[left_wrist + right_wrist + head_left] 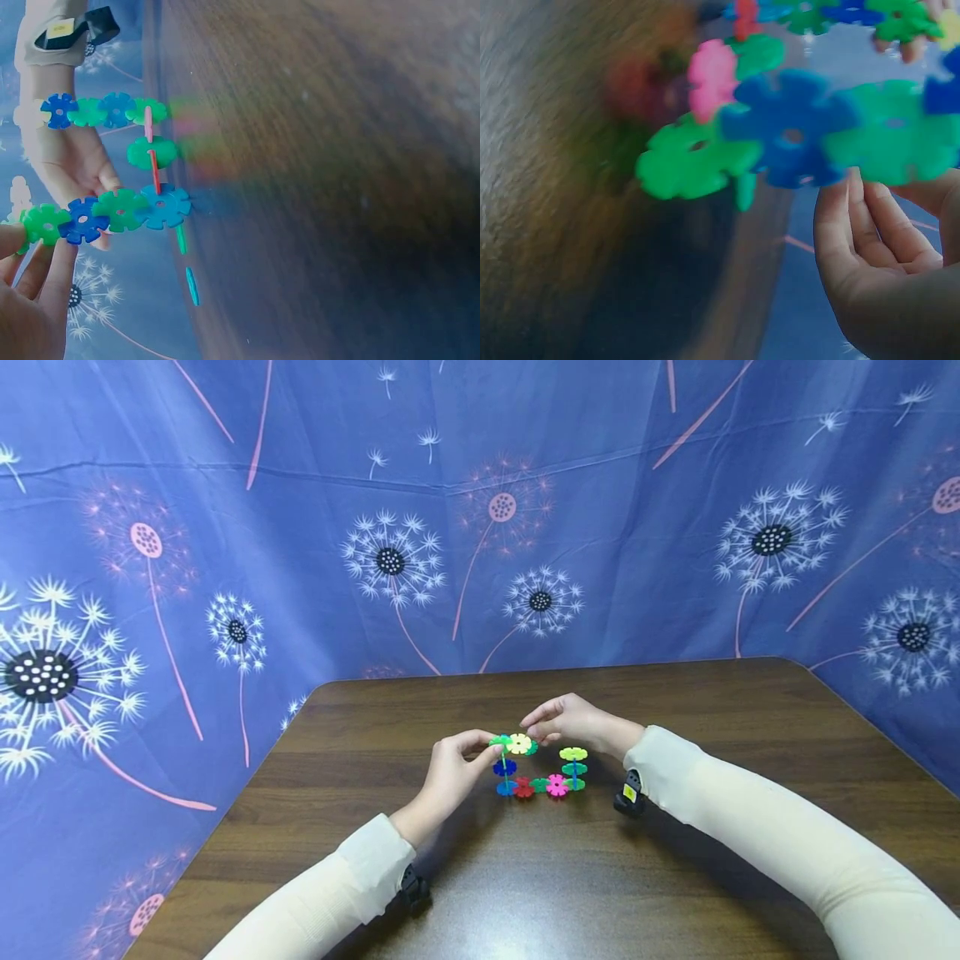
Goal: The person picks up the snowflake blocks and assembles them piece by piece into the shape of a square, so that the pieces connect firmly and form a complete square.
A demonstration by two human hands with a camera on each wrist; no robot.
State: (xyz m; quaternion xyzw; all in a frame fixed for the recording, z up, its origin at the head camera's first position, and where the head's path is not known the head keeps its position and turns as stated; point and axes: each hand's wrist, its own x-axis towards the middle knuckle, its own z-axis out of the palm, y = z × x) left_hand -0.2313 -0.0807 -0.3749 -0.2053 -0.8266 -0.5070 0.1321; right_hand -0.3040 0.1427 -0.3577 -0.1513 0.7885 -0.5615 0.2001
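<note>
A frame of slotted flower-shaped plastic discs stands on the table, with a bottom row that includes a pink disc point(557, 786) and a red disc point(523, 787). At the top of its left column, my left hand point(457, 770) pinches a green disc point(46, 224) between thumb and fingers. A pale yellow disc point(519, 743) joins it on the right, with another green disc behind. My right hand point(573, 720) reaches over from the right, fingertips close to that rear disc; whether they grip it is hidden. The right column, topped by a yellow-green disc point(573, 753), stands below my right wrist.
The brown wooden table point(360, 727) extends around the frame of discs. Behind it hangs a blue cloth point(615, 460) printed with dandelions. Black wrist cameras, one on the left wrist point(415, 889) and one on the right wrist point(630, 795), hang below the cream sleeves.
</note>
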